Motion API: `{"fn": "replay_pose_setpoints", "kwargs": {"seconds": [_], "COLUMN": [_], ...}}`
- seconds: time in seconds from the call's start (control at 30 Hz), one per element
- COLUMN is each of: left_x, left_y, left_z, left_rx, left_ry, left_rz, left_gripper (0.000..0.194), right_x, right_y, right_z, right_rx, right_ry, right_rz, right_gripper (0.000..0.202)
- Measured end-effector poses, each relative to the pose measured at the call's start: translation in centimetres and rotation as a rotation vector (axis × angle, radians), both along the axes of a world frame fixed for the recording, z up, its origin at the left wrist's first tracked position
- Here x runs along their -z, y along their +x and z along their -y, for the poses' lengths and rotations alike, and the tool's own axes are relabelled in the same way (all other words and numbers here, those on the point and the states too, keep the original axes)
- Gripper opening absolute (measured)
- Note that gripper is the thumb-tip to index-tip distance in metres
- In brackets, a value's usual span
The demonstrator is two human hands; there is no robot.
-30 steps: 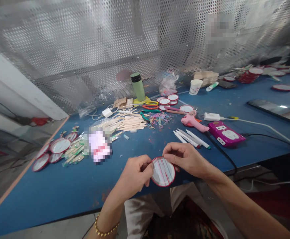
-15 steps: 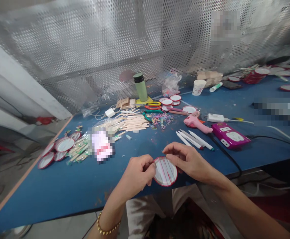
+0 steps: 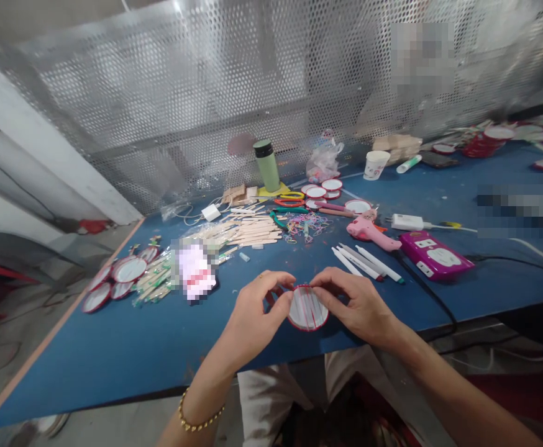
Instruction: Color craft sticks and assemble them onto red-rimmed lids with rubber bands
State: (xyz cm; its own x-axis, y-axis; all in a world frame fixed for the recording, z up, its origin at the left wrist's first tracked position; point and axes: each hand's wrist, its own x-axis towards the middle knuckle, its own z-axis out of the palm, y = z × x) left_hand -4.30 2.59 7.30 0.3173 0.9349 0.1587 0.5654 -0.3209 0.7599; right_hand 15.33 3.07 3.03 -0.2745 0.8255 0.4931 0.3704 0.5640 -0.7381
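Observation:
A round white disc with a red rim (image 3: 307, 312) and several thin stripes or strands across its face is held between my two hands, over the near edge of the table. My left hand (image 3: 262, 310) pinches its upper left rim with thumb and fingers. On the upper right rim, my right hand (image 3: 356, 304) grips with thumb and bent fingers. Several white marker pens (image 3: 367, 264) lie just beyond my right hand. What is behind the disc is hidden.
On the blue table (image 3: 127, 354) lie wooden sticks (image 3: 257, 230), colourful rubber bands (image 3: 306, 226), a pink glue gun (image 3: 371, 231), a purple power socket (image 3: 435, 254) and red-rimmed discs (image 3: 129, 269). A green bottle (image 3: 266, 166) and a paper cup (image 3: 376, 165) stand towards the perforated metal screen (image 3: 197, 93).
The disc has risen slightly and turned a little, its stripes now more upright. My left fingers have shifted to its upper rim, and my right hand has closed in on the rim.

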Motion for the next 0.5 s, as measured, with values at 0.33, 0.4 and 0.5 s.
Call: {"fn": "replay_pose_setpoints", "kwargs": {"seconds": [0.33, 0.4, 0.5], "left_x": [0.88, 1.0, 0.97], "left_y": [1.2, 1.09, 1.02], "left_z": [-0.32, -0.46, -0.46], "left_rx": [0.001, -0.021, -0.021], "left_ry": [-0.1, -0.13, -0.153], "left_rz": [0.187, 0.239, 0.269], "left_gripper": [0.016, 0.015, 0.014], "right_x": [0.5, 0.46, 0.38], "right_y": [0.1, 0.08, 0.07], "right_z": [0.14, 0.17, 0.22], "right_rx": [0.024, 0.031, 0.02], "right_ry": [0.066, 0.069, 0.065], "right_rz": [0.003, -0.009, -0.028], "right_gripper": [0.014, 0.014, 0.013]}}
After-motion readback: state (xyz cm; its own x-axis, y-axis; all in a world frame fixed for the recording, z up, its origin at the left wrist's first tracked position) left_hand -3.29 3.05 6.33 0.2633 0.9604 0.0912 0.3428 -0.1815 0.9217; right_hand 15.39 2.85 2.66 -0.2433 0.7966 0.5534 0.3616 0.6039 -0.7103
